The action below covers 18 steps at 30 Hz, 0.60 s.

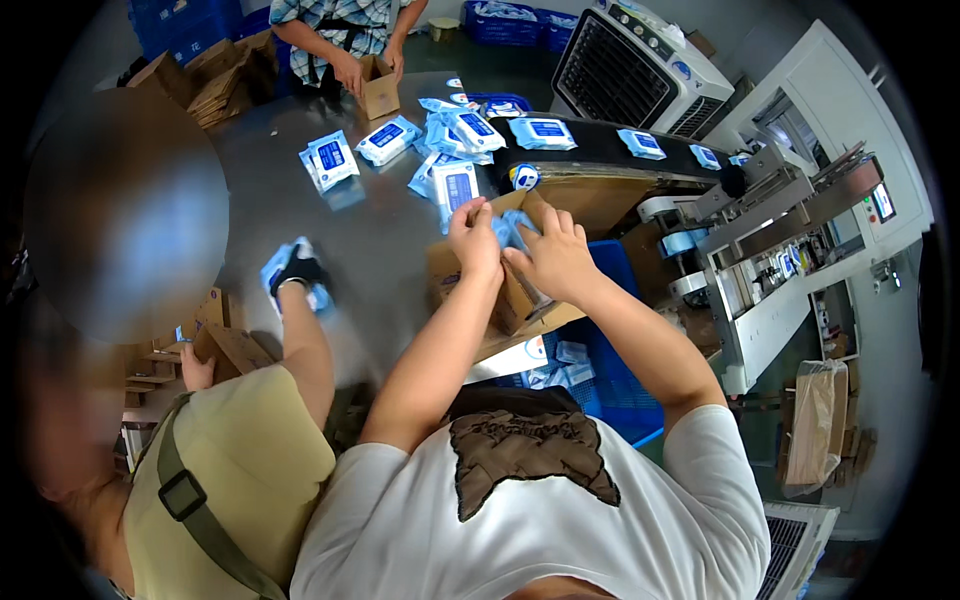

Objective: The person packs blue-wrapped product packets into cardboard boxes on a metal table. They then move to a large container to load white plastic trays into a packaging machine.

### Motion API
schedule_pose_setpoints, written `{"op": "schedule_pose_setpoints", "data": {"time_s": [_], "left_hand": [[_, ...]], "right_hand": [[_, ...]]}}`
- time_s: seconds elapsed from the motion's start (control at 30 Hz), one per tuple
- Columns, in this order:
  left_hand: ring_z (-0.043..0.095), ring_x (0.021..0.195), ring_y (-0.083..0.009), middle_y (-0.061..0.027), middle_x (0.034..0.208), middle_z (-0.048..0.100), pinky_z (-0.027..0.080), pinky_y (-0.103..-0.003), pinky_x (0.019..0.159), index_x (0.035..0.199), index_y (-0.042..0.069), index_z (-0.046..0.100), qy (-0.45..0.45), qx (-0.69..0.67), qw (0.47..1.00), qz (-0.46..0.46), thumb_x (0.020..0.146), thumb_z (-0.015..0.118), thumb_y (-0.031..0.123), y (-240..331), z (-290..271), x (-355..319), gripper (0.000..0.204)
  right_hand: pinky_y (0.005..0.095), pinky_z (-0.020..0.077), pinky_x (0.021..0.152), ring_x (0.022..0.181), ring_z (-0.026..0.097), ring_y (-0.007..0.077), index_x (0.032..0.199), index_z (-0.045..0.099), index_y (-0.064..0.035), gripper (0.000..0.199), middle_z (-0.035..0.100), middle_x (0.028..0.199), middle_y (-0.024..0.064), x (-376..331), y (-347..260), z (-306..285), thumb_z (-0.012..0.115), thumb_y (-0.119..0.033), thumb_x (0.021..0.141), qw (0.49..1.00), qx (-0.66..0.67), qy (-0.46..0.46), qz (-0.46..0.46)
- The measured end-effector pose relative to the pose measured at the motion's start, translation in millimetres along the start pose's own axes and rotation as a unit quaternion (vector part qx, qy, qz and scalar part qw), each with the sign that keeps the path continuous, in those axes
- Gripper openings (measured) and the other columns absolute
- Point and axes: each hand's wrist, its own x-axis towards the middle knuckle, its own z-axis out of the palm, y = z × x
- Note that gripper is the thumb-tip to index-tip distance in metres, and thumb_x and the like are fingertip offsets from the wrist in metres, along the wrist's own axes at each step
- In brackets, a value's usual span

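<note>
Both hands [515, 245] press soft blue wipe packs [512, 228] into a cardboard box [515, 300].

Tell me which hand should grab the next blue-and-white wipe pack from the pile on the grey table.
Probably left. The left hand sits at the brown cardboard box rim nearest the pile of blue-and-white wipe packs; the right hand is pressing packs inside the box.

Both hands, the left hand [473, 240] and the right hand [553, 255], press a blue wipes packet [512, 229] into an open cardboard box [515, 300] on the grey bench [380, 250]. More packets [455, 130] lie near.
</note>
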Motion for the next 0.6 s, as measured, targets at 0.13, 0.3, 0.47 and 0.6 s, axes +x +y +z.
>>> {"op": "schedule_pose_setpoints", "data": {"time_s": [0.13,0.3,0.47,0.6], "left_hand": [[0.051,0.099,-0.0148,-0.0049,0.103,0.057,0.04,-0.029,0.089,0.108,0.002,0.057,0.005,0.023,1.0,0.013,0.095,0.058,0.024,4.0,-5.7,-7.3,0.025],[0.055,0.105,-0.0208,-0.0097,0.109,0.059,0.043,-0.036,0.091,0.118,0.0,0.054,0.081,0.209,0.96,-0.166,0.095,0.051,0.044,-44.7,-64.8,-24.9,0.049],[0.057,0.101,-0.0171,-0.0071,0.105,0.058,0.051,-0.033,0.076,0.119,0.004,0.05,-0.076,0.022,0.945,-0.317,0.091,0.061,0.043,-27.9,-63.6,-57.6,0.049],[0.054,0.113,-0.0186,-0.0097,0.116,0.055,0.049,-0.038,0.092,0.127,0.005,0.043,-0.073,0.021,0.982,-0.173,0.09,0.062,0.042,6.3,-79.0,-62.8,0.056]], "right_hand": [[0.0448,0.0413,0.099,0.12,0.046,0.0407,0.138,0.044,-0.0087,0.07,0.043,0.136,0.0241,-9.8,33.8,-26.0,0.071,-0.034,0.078,0.99,0.112,0.083,0.007],[0.0331,0.0437,0.092,0.103,0.057,0.0181,0.125,0.056,0.0009,0.046,0.063,0.113,0.009,-17.8,117.2,31.2,0.066,-0.015,0.083,0.805,0.517,-0.248,0.15],[0.0348,0.0469,0.091,0.103,0.062,0.0228,0.126,0.052,0.0035,0.045,0.062,0.116,0.0128,-17.1,118.8,29.4,0.059,-0.006,0.083,0.691,0.649,-0.24,0.207],[0.0361,0.0471,0.091,0.107,0.059,0.0242,0.128,0.051,0.0019,0.046,0.061,0.117,0.0132,13.6,89.4,14.5,0.055,-0.002,0.082,0.669,0.68,-0.252,0.163]]}}
